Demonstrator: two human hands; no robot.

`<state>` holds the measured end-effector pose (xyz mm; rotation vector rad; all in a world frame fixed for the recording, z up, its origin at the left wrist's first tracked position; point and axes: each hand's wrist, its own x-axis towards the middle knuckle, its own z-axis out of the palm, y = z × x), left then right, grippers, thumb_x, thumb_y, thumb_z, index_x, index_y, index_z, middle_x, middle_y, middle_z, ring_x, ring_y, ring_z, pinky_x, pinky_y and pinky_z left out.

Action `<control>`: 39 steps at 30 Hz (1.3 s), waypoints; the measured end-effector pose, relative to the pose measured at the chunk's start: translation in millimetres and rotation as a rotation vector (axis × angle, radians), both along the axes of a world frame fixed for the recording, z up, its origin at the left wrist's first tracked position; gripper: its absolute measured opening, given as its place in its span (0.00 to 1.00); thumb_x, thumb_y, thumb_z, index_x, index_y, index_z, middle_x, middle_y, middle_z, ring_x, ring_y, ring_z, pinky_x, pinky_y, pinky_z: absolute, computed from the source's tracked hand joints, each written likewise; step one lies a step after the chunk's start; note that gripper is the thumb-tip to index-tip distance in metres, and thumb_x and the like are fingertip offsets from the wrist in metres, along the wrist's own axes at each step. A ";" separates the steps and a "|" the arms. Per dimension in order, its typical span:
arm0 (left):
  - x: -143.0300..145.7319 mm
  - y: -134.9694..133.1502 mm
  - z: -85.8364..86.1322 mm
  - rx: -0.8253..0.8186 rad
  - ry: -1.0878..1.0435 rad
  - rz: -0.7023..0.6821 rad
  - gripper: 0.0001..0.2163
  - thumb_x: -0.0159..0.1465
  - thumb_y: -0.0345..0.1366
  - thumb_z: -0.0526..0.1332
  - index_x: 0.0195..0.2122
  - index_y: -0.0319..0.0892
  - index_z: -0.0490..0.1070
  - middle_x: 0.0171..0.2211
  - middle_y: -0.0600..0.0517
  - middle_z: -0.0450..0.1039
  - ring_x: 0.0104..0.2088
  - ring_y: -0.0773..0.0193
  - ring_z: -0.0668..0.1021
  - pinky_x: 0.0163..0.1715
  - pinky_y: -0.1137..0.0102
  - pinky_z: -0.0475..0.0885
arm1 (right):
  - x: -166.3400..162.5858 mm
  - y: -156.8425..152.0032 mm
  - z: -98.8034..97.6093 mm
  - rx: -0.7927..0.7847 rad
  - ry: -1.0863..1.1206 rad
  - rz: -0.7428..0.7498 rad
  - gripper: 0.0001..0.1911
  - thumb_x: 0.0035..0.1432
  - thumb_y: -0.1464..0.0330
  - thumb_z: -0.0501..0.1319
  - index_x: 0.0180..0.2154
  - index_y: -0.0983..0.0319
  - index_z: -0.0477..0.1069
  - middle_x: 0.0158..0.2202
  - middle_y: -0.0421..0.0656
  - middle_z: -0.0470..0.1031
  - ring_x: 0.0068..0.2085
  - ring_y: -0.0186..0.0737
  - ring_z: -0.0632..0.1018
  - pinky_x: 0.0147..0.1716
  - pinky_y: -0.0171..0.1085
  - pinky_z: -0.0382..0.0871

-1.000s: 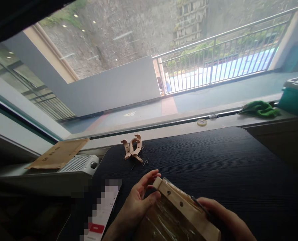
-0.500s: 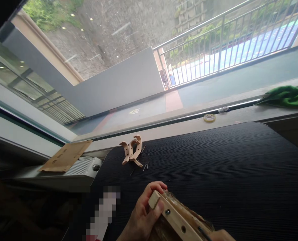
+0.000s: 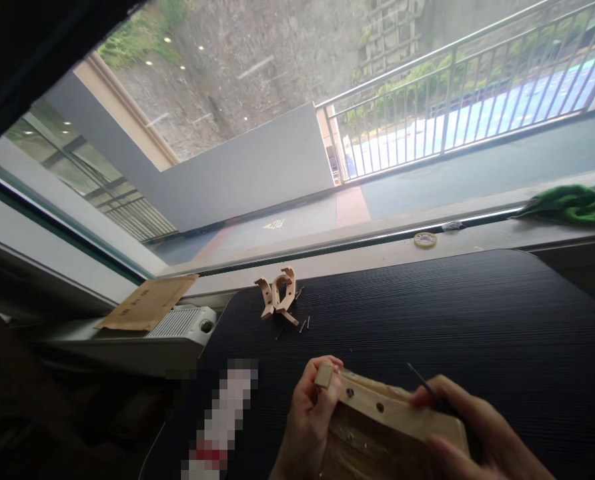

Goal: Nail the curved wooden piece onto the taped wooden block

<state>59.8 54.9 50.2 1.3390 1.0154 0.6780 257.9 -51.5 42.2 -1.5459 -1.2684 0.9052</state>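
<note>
my left hand [image 3: 307, 417] grips 1 wooden bar [image 3: 410, 417], 2 holes [image 3: 380, 407], above the worktop [image 3: 402, 307] | right hand [image 3: 470, 413] pinches 1 skinny tool [image 3: 422, 381] at the bar's other end | 3+ screws/nails [image 3: 307, 323] by the wooden brackets [image 3: 266, 300]

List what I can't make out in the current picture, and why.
All in the head view:
- Thin, dark, rod-like tool: one end hidden by the right hand.
- Pale wooden bar with round holes: partly covered by the left hand.
- Brown piece in shiny clear film: cut off by the bottom edge.
- Slim metal fasteners: too small to show threads.
- Flat brown paper envelope: dark markings too small to read.
</note>
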 end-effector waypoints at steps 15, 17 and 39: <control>3.7 -8.5 -5.3 0.158 -0.140 0.123 0.07 0.57 0.35 0.59 0.36 0.40 0.69 0.35 0.51 0.71 0.35 0.64 0.73 0.37 0.72 0.67 | 39.5 15.2 62.5 -0.077 -0.278 -0.023 0.25 0.62 0.55 0.42 0.50 0.63 0.62 0.34 0.46 0.72 0.33 0.41 0.72 0.31 0.38 0.63; 2.3 -5.2 -5.8 0.076 -0.187 0.075 0.10 0.55 0.36 0.61 0.38 0.40 0.68 0.30 0.53 0.69 0.30 0.67 0.71 0.31 0.74 0.67 | 39.0 14.0 82.9 -0.046 -0.519 -0.023 0.20 0.61 0.61 0.46 0.51 0.60 0.64 0.41 0.47 0.73 0.40 0.43 0.73 0.38 0.40 0.63; -2.6 20.5 -27.0 0.081 -0.341 -0.281 0.07 0.55 0.33 0.64 0.34 0.38 0.71 0.39 0.51 0.68 0.36 0.67 0.69 0.37 0.73 0.63 | -39.0 68.3 161.7 -0.027 -1.217 0.663 0.11 0.48 0.72 0.52 0.27 0.61 0.73 0.26 0.43 0.74 0.26 0.32 0.68 0.24 0.33 0.51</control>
